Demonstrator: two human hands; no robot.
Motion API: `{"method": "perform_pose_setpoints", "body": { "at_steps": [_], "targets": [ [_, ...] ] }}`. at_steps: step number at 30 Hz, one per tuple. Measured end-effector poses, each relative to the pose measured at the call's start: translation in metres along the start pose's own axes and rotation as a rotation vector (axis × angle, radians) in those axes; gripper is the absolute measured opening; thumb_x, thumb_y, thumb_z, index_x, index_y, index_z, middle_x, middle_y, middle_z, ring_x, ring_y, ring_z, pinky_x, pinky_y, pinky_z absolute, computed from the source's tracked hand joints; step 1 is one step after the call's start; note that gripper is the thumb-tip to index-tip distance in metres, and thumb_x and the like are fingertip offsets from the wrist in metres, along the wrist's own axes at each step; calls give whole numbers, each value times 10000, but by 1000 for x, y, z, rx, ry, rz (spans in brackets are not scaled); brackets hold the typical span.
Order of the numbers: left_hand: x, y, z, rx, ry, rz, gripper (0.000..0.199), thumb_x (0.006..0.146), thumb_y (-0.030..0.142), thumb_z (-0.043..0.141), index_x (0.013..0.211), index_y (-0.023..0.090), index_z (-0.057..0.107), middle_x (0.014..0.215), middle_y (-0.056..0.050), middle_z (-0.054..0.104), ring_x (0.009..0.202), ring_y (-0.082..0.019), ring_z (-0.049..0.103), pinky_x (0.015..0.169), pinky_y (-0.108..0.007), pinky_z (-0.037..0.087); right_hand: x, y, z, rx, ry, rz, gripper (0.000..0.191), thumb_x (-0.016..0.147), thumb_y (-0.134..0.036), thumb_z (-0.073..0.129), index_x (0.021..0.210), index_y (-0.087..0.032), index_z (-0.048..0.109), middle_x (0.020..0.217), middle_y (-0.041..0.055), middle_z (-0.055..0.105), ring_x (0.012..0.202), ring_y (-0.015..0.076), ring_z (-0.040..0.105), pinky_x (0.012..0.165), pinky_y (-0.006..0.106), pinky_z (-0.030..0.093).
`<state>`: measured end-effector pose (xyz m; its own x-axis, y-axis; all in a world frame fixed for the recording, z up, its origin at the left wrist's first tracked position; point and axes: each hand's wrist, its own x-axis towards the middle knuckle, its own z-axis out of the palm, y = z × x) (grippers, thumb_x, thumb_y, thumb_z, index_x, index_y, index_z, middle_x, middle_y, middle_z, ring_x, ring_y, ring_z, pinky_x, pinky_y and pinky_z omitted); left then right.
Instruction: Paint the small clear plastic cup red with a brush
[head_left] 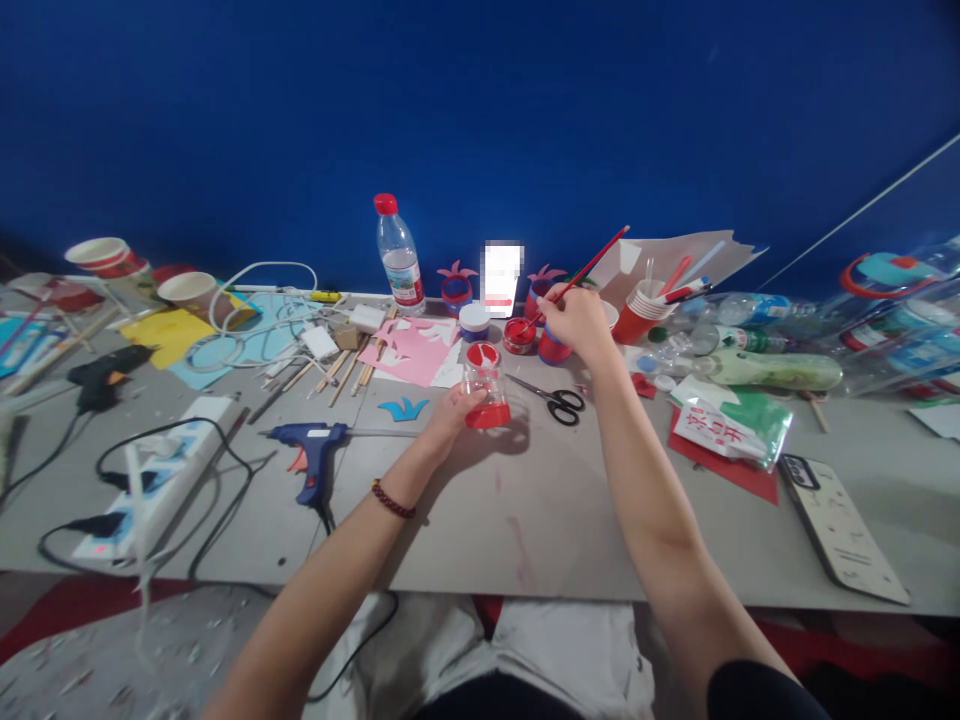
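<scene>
My left hand point(450, 418) is closed round a cut clear plastic bottle piece point(484, 388), which carries red paint at its top and bottom. In my right hand point(577, 318) is a paintbrush point(604, 252) with a red handle, its lower end slanting down to an open jar of red paint point(518, 337). Just behind the bottle piece stands a jar with a white lid point(474, 321). Black-handled scissors point(564, 406) lie to its right, and a blue paper crown shape point(403, 409) to its left. Small red and blue painted pots point(456, 290) stand near the wall.
A blue glue gun point(311, 440) and a white power strip point(169, 475) with cords lie at left. An upright bottle point(400, 262) and pink paper point(414, 350) are behind. At right are stacked paper cups point(645, 312), plastic bottles point(757, 345) and a phone point(844, 525).
</scene>
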<state>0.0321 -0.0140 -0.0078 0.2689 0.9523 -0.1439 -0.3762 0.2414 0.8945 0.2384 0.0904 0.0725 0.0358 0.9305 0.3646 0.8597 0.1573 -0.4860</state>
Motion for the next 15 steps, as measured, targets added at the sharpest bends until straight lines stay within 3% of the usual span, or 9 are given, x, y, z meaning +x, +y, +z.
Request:
{"method": "perform_pose_setpoints", "body": {
  "at_steps": [6, 11, 15],
  "targets": [
    [1, -3, -2, 43, 29, 25, 372, 693, 527, 816, 899, 233, 721, 872, -53, 742, 774, -219, 686, 762, -369, 543, 2, 6, 4, 26, 62, -24, 230, 926, -345, 539, 848, -220, 716, 814, 93, 744, 866, 292, 680, 840, 420, 510],
    [2, -6, -5, 80, 81, 16, 351, 717, 490, 783, 927, 215, 721, 887, -65, 737, 785, -220, 679, 734, -356, 530, 0, 5, 12, 33, 26, -27, 237, 930, -314, 529, 879, -202, 732, 965, 118, 768, 978, 309, 678, 911, 430, 499],
    [2, -5, -5, 78, 84, 1, 365, 706, 497, 787, 927, 217, 709, 894, -57, 731, 809, -218, 674, 736, -350, 527, -1, 4, 13, 25, 3, -39, 233, 919, -293, 527, 863, -217, 739, 938, 102, 771, 963, 310, 678, 904, 440, 504]
  ]
}}
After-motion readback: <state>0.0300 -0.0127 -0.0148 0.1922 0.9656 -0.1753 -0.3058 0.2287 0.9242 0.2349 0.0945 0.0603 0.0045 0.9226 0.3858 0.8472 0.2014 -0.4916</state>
